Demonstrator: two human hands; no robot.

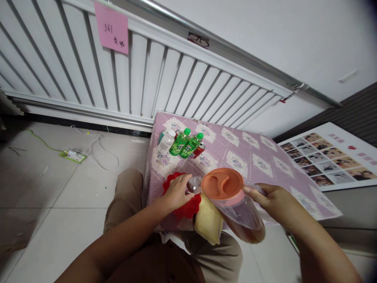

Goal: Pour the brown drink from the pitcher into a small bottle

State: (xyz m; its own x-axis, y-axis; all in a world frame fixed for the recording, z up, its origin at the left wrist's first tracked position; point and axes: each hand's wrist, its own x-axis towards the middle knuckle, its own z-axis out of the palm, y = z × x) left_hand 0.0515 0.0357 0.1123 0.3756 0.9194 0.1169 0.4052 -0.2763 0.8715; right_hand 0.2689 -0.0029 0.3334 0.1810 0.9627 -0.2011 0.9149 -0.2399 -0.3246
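Note:
My right hand (269, 200) is wrapped round the handle of a clear pitcher (243, 220) with an orange lid (222, 184). The pitcher is tilted, its lid end toward my left hand, and brownish liquid lies at its far end. My left hand (178, 192) grips a small clear bottle (194, 184), whose end is beside the lid. Whether bottle and lid touch, I cannot tell. Beneath my left hand is a red scalloped dish (188, 210). A folded yellow cloth (208, 220) lies at the table's near edge.
Two green bottles (190, 145), a white-capped bottle (166, 142) and a red can (198, 150) stand on the flowered tablecloth (235, 157). Behind is a white radiator (176, 74) with a pink note (112, 27). A photo board (330, 157) leans at right; a power strip (72, 156) lies on the floor.

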